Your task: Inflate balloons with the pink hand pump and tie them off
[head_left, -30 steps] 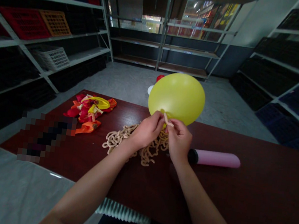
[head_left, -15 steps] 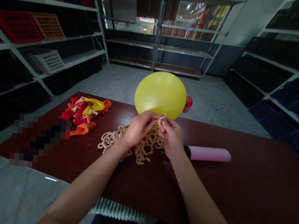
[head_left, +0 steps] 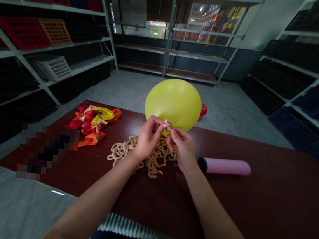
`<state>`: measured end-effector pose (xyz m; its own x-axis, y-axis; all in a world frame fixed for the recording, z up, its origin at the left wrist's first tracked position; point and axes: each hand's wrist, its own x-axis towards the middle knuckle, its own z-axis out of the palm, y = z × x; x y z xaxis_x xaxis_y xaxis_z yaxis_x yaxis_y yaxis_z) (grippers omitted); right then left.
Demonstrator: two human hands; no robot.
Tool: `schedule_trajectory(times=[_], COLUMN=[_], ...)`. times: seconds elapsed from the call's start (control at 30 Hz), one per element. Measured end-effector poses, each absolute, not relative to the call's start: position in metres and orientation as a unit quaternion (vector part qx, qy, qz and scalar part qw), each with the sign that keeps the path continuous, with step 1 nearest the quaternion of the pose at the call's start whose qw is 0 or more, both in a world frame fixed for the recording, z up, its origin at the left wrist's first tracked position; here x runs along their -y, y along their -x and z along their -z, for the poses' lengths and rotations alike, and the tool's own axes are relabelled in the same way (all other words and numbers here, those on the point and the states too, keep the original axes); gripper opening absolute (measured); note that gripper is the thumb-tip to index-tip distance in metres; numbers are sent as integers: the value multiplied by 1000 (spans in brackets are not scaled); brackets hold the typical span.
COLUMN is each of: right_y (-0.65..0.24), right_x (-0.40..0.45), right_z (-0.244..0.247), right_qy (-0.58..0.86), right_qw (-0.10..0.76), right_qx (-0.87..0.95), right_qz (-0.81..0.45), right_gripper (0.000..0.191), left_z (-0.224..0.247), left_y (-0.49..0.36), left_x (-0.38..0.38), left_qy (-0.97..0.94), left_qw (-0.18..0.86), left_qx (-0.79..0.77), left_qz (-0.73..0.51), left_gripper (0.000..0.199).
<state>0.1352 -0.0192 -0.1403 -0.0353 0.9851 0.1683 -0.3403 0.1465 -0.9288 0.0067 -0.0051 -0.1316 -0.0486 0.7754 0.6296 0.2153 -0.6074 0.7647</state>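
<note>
Just above the table's middle, my left hand point(head_left: 149, 137) pinches a short bit of beige cord point(head_left: 168, 124) between thumb and fingers. My right hand point(head_left: 183, 146) grips the cord from the other side, its fingers closed. Right behind the fingertips is a large inflated yellow balloon point(head_left: 174, 102). Its neck is hidden or too small to make out among the fingers. A tangled heap of beige cord point(head_left: 123, 150) lies under and beside my hands, partly covered by my left wrist.
A pink balloon pump point(head_left: 228, 167) with a black end lies right of my hands. Deflated red, yellow and orange balloons point(head_left: 95, 119) are piled at the left, near a blurred-out dark item. A red balloon point(head_left: 204, 110) shows behind the yellow one. Shelves with crates point(head_left: 22, 33) surround the table.
My fingertips have shifted left with the cord, and the raised loop over my right fingers now lies lower between both hands. The whole view has moved slightly.
</note>
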Motion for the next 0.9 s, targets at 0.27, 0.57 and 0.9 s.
schedule_trajectory(times=[0.27,0.57,0.9], right_y=[-136,-136,-144], right_x=[21,17,16], right_z=[135,143,133], right_qy=[381,379,360], right_qw=[587,574,640], right_qx=[512,519,442], right_qz=[-498,-507,-515], right_gripper=[22,23,19], left_z=[125,128,127], left_y=[-10,-3,-4], left_x=[0,-13,-8], left_qy=[-548,-524,-684], left_qw=[301,377,351], left_qx=[-384,-364,-316], left_qz=[-679,-672,-556], left_gripper=[27,31,21])
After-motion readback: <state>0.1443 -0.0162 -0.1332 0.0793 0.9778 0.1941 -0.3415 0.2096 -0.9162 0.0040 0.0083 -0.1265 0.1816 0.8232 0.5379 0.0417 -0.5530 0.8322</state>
